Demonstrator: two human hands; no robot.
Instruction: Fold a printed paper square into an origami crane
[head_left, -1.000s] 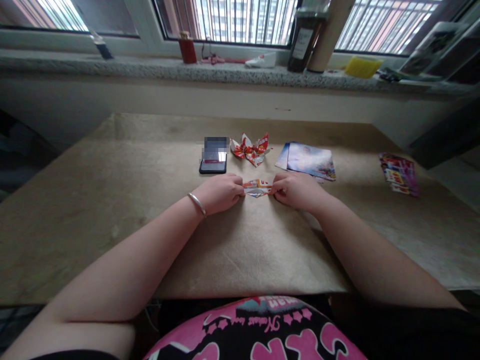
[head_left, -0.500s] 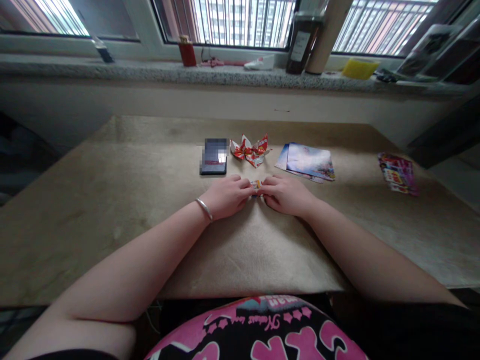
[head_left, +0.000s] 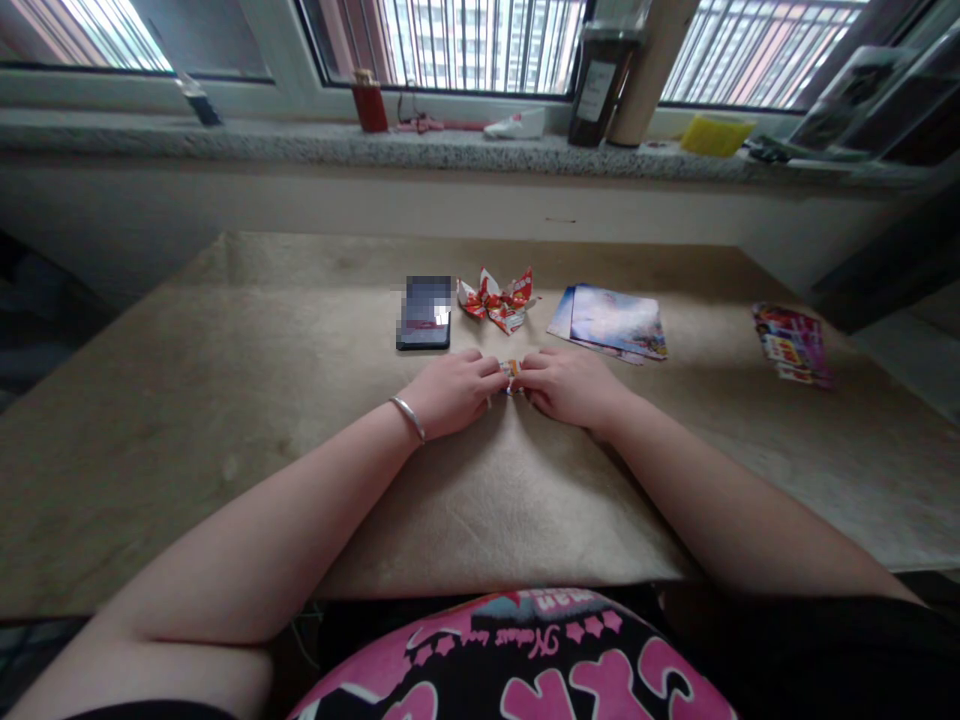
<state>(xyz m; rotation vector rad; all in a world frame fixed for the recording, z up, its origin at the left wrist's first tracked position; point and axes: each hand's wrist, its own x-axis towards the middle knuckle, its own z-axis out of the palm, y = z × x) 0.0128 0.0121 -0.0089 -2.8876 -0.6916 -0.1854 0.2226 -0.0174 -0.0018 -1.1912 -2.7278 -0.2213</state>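
Note:
Between my fingertips is a small piece of printed paper (head_left: 511,372), white with orange and blue, mostly hidden by my fingers. My left hand (head_left: 455,392), with a silver bangle at the wrist, pinches its left side on the table. On the right side, my right hand (head_left: 566,388) grips it with closed fingers. Just beyond my hands lies a folded red-and-white paper shape (head_left: 496,300) with pointed petals. A dark phone (head_left: 424,315), its screen blurred out, rests to the left of that shape.
Right of the folded shape lies a stack of bluish picture sheets (head_left: 619,320). Pink and red printed cards (head_left: 793,345) sit at the table's right. A cloth-like beige cover spreads over the table (head_left: 187,400). The windowsill (head_left: 285,140) holds a red bottle (head_left: 368,103) and a dark jar (head_left: 600,85).
My fingers have shifted slightly on the small paper, and a bit more of it shows between them. The view has moved a little; the other things lie as before.

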